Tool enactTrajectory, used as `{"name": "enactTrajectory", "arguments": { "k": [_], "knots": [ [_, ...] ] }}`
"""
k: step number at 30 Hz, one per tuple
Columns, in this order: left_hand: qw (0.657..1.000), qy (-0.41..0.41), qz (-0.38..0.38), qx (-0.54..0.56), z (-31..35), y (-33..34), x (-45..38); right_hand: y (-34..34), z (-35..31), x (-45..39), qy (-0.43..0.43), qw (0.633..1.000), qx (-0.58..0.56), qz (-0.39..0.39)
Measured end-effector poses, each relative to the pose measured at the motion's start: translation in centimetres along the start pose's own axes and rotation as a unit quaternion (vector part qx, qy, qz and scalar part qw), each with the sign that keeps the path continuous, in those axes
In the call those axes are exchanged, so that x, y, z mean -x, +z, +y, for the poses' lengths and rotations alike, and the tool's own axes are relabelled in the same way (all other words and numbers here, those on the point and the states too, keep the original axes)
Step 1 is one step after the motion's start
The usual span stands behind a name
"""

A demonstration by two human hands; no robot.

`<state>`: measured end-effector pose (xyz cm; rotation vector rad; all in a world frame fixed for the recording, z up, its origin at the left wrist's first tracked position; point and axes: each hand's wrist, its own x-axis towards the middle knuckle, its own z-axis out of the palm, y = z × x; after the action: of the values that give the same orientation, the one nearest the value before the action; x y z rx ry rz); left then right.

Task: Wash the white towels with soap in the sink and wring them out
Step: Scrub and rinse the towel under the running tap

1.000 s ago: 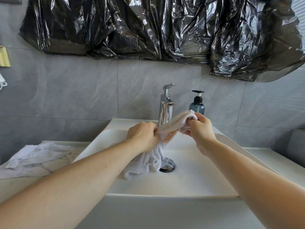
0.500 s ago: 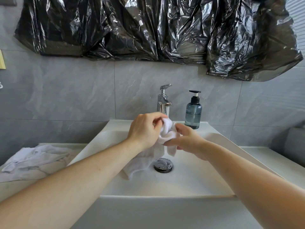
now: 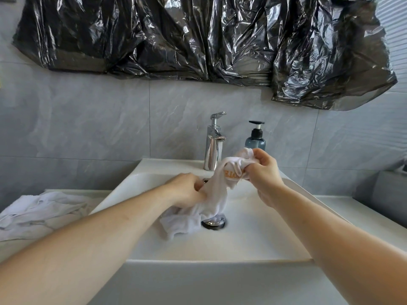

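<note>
A white towel with orange lettering stretches between both hands above the white sink. My left hand grips its lower part over the basin, and the towel's loose end lies bunched beside the drain. My right hand grips the upper end, raised near the chrome tap. A blue-grey soap pump bottle stands on the sink's back ledge, partly behind the towel.
More white towels lie crumpled on the counter to the left of the sink. Black plastic sheeting hangs on the grey tiled wall above. The counter continues to the right of the basin.
My hands were pressed together on the towel half a second ago; now they have drawn apart, the right hand up and rightward, the left lower, stretching the towel between them.
</note>
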<state>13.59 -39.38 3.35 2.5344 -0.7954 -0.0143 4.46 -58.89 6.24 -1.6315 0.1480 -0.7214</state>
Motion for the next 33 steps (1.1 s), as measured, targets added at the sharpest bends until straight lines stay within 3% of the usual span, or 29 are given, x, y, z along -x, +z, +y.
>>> {"name": "enactTrajectory", "arguments": {
  "k": [2,6,9,11,14,16,20,22,27,30,33],
  "knots": [
    [0.997,0.012,0.074,-0.002,0.3,0.0,-0.2,-0.3,0.1,-0.1,-0.003,0.999,0.044,0.021],
    [0.979,0.02,0.199,0.049,0.7,-0.3,-0.5,-1.3,0.8,-0.1,0.001,0.958,0.287,0.003],
    [0.965,0.056,0.239,0.094,0.9,-0.4,-0.7,-1.0,0.4,0.8,0.076,0.863,0.477,-0.149],
    [0.955,0.071,0.264,0.117,1.3,-0.3,-0.7,-0.4,0.1,1.3,0.124,0.818,0.51,-0.235],
    [0.945,0.079,0.284,0.144,1.9,-0.1,-0.9,0.0,-0.1,1.3,0.187,0.878,0.357,-0.259],
    [0.943,0.093,0.266,0.175,2.3,0.0,-1.1,0.2,0.2,1.0,0.172,0.9,0.312,-0.252],
    [0.936,0.141,0.203,0.251,2.2,0.6,-1.5,1.1,1.2,0.7,0.003,0.91,0.391,-0.138],
    [0.937,0.15,0.162,0.271,2.2,0.5,-1.6,1.4,1.8,0.4,-0.042,0.917,0.384,-0.1],
    [0.988,0.057,0.095,0.11,1.1,-0.3,-0.8,0.6,1.0,-0.2,-0.061,0.954,0.293,0.034],
    [1.0,0.002,0.023,-0.021,0.1,-0.1,-0.2,-0.1,1.0,-0.3,-0.064,0.964,0.253,0.056],
    [0.999,-0.006,0.004,-0.048,0.1,0.6,-0.3,0.2,1.1,-0.3,-0.06,0.975,0.21,0.047]
  ]
}}
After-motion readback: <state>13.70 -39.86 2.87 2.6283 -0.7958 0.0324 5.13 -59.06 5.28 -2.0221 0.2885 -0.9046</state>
